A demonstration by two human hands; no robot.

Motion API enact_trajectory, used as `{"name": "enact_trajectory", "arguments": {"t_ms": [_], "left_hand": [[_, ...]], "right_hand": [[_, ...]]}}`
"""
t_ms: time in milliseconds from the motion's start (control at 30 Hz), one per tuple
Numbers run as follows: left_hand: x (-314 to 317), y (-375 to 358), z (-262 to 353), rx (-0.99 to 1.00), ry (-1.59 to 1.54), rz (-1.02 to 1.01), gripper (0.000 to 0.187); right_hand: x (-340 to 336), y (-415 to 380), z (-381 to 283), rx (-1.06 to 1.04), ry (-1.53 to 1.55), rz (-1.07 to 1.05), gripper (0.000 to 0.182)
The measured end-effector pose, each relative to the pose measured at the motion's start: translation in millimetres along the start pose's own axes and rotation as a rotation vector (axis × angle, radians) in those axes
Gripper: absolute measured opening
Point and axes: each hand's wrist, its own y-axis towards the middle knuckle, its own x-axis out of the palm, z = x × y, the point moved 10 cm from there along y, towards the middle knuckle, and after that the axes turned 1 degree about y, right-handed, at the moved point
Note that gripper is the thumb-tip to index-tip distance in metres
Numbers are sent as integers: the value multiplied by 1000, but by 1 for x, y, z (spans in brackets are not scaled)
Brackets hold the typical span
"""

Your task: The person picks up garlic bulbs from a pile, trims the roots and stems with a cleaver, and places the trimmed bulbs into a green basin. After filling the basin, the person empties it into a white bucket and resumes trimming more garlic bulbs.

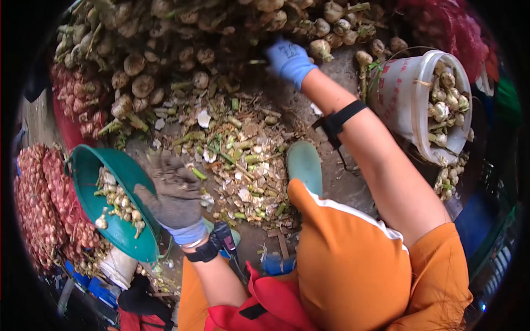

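Observation:
My left hand (172, 196), in a dirty grey glove with a blue cuff, is beside the green basin (88, 182), its fingers apart and nothing visible in it. A few garlic bulbs (124, 204) with short stems lie in that basin. At the lower edge of the large garlic pile (143, 33) is my right hand (284, 58), in a blue glove. Its fingers are blurred and dark against the pile, so what they hold, if anything, cannot be made out. Cut stems and peeled skins (248, 171) cover the ground between my hands.
A tilted white bucket (397, 91) holding garlic stands at the right, near a pink mesh sack (452, 33). Red mesh sacks of garlic (44, 204) are stacked at the left. My green boot (305, 165) rests beside the scraps. A blue object (276, 263) lies near my legs.

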Motion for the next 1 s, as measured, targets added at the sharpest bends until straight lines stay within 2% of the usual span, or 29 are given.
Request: {"name": "enact_trajectory", "arguments": {"t_ms": [100,167,233,300,367,433,500,533,633,700,800,833,900,1000], "left_hand": [[3,7,-18,-120,63,-106,55],[-4,8,-22,-133,44,-167,53],[-17,12,-23,-144,10,-107,51],[-17,13,-33,-133,70,-76,48],[-33,16,-47,-157,122,68,46],[-34,16,-56,-183,154,117,45],[-38,17,-61,-223,242,123,43],[-38,16,-63,-239,253,136,45],[-41,18,-68,-288,228,115,46],[-48,17,-68,-273,274,139,47],[-56,13,-71,-295,359,206,48],[-53,12,-71,-285,363,201,48],[-58,7,-68,-302,438,289,48],[-63,6,-65,-308,476,272,48]], "right_hand": [[-14,-18,23,61,132,90,34],[-19,-28,41,130,138,148,35],[-11,-30,42,120,169,130,34],[-2,-36,14,4,115,75,30],[1,-42,-10,-112,17,117,29],[1,-38,-14,-120,-38,188,29],[-18,-31,-6,-11,5,383,31],[-10,-17,2,66,14,276,35],[-10,7,4,149,140,286,37],[-18,-2,2,131,165,353,39],[-16,-11,-6,-77,137,295,38],[-18,-10,-2,-85,139,305,38],[-15,-5,9,68,125,202,40],[-3,1,2,66,108,193,48]]}}
